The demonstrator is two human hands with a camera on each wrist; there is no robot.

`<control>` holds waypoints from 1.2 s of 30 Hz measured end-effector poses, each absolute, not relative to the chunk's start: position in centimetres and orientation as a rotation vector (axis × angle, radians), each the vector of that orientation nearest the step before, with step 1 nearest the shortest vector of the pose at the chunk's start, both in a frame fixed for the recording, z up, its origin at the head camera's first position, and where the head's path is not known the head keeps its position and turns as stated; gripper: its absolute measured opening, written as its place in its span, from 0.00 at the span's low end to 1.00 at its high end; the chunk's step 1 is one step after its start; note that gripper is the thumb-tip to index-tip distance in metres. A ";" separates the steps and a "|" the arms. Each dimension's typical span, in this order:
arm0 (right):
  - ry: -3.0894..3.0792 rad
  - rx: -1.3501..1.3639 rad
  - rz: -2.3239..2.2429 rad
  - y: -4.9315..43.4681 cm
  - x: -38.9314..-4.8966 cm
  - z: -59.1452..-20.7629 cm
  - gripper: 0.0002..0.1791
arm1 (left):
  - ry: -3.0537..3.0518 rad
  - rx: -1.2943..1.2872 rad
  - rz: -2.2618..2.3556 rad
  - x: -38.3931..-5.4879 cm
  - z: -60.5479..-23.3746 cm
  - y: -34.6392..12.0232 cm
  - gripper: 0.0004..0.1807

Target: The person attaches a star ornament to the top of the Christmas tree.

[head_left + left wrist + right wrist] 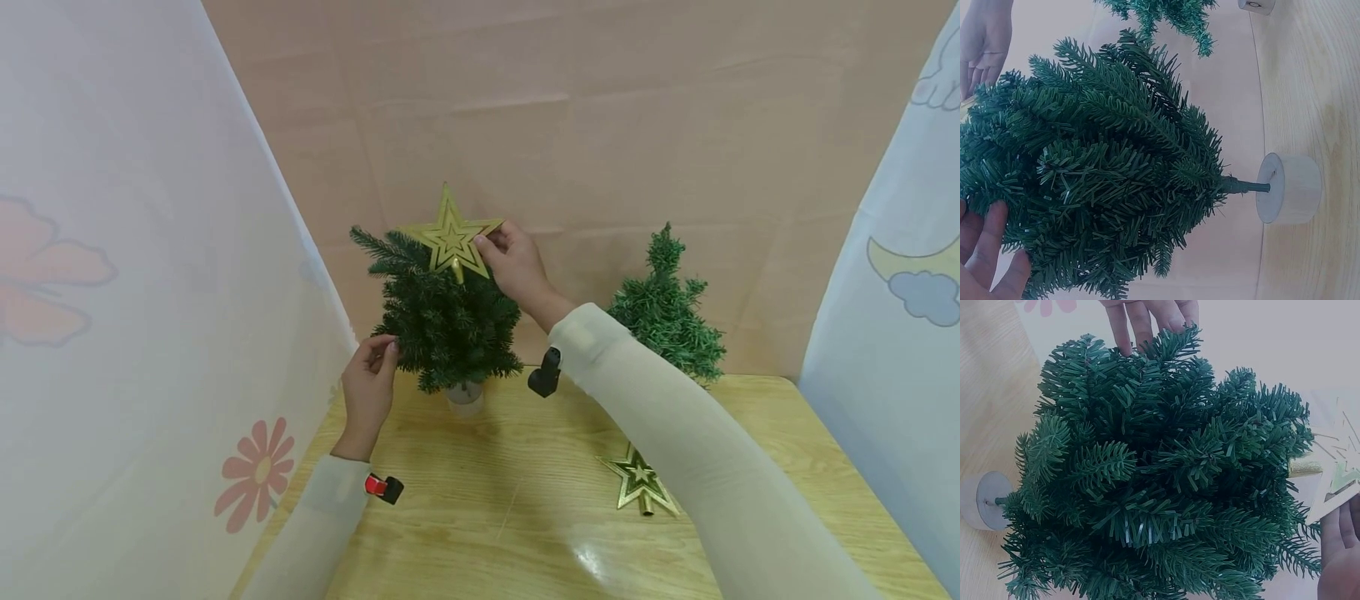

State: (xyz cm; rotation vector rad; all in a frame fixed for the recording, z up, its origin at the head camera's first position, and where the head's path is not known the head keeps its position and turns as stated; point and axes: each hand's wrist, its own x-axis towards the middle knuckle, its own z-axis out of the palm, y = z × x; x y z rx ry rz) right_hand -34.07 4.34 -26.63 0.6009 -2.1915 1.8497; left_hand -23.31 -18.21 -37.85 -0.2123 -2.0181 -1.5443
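A gold star tree topper is pinched by its right side between the thumb and fingers of my right hand. It stands upright at the top of a dark green artificial Christmas tree, in front of the upper branches. In the right wrist view its short socket lies against the foliage; whether a branch sits inside cannot be seen. My left hand touches the tree's left side with its fingers among the outer needles. The tree has a round pale base.
A second, lighter green tree stands at the back right, partly behind my right sleeve. Another gold star topper lies on the wooden table beside that sleeve. Cloth walls close in the back and both sides.
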 end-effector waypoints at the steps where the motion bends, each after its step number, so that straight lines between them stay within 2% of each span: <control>1: -2.196 0.600 1.846 4.4 -34.1 -26.6 0.14 | -2.019 -0.210 -1.545 -23.3 -37.8 -18.2 0.11; 36: -2.312 0.567 1.892 4.7 -33.8 -26.1 0.12 | -2.020 -0.228 -1.535 -23.7 -38.4 -18.5 0.11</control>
